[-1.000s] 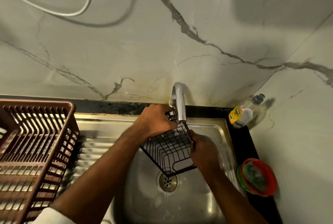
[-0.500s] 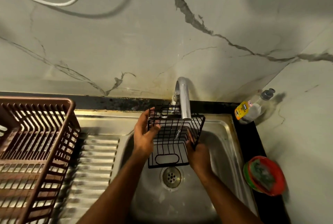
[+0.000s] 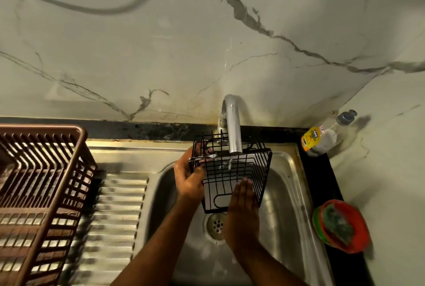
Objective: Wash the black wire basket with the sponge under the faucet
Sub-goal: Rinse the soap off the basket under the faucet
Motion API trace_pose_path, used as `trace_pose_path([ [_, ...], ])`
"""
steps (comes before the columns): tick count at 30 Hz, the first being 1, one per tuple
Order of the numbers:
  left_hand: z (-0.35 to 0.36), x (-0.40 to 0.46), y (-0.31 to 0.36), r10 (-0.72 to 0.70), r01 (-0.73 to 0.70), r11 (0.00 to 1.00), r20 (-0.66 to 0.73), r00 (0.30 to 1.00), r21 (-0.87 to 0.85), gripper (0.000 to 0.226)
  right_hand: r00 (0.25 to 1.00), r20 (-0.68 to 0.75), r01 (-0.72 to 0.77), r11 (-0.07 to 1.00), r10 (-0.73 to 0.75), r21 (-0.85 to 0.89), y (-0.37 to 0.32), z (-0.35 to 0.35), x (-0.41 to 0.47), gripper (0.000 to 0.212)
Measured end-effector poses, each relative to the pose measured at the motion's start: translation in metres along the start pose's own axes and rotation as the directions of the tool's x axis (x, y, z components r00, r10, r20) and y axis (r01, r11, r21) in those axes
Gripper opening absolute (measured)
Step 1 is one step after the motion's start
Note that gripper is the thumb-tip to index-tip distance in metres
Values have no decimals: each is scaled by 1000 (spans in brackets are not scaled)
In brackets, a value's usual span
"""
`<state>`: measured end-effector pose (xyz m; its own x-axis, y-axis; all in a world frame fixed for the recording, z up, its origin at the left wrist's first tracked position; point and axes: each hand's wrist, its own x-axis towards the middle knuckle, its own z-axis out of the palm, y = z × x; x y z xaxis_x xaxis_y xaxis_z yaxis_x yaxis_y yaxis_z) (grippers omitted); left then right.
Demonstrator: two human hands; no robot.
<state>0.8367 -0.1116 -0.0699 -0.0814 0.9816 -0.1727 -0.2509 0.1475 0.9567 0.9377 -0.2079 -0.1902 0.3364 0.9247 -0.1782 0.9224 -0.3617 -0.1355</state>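
Now the right hand is lying flat with straight fingers on the black wire basket, no longer underneath. Left hand is gripping its side under the running faucet, over the sink. A red bowl is sitting on the worktop.

Brown slatted dish rack on the ribbed steel drainboard, far left. Clear bottle with yellow label in the back right corner. Red bowl on the black counter edge, right.

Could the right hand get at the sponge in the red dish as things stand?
Probably yes: the right hand is open and flat against the basket, and the sponge lies uncovered in its dish on that side.
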Motion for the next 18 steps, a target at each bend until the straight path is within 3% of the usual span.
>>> trace_pose_path([
  [3, 1, 4, -8, 114, -114, 993, 29, 993, 7, 62, 996, 84, 28, 999, -26, -24, -20, 9, -2, 110],
  [6, 1, 11, -11, 207, -215, 976, 165, 964, 35, 36, 938, 218, 286, 957, -271, -40, -38, 21, -11, 102],
  [9, -11, 16, -22, 124, -143, 983, 160, 979, 112, 25, 796, 224, 575, 818, -562, 10, -17, 20, 0, 87],
  [10, -16, 19, -26, 55, -65, 992, 87, 995, 111, 38, 749, 245, 620, 782, -615, 65, -7, 11, 4, 82],
  [12, -23, 27, -32, -143, 145, 985, -27, 989, 98, 71, 735, 394, 437, 830, -552, 347, 2, -15, 7, 72],
  [14, -24, 32, -36, -261, 262, 958, -28, 965, 119, 67, 832, 385, 103, 793, -400, 601, -2, -39, 13, 59],
  [16, -17, 30, -31, -315, 307, 939, 24, 949, 154, 49, 907, 373, -208, 563, -196, 800, -16, -63, 29, 36],
  [18, -10, 25, -26, -352, 330, 924, 94, 931, 193, 43, 897, 440, -412, 284, -41, 866, -25, -83, 51, 28],
])
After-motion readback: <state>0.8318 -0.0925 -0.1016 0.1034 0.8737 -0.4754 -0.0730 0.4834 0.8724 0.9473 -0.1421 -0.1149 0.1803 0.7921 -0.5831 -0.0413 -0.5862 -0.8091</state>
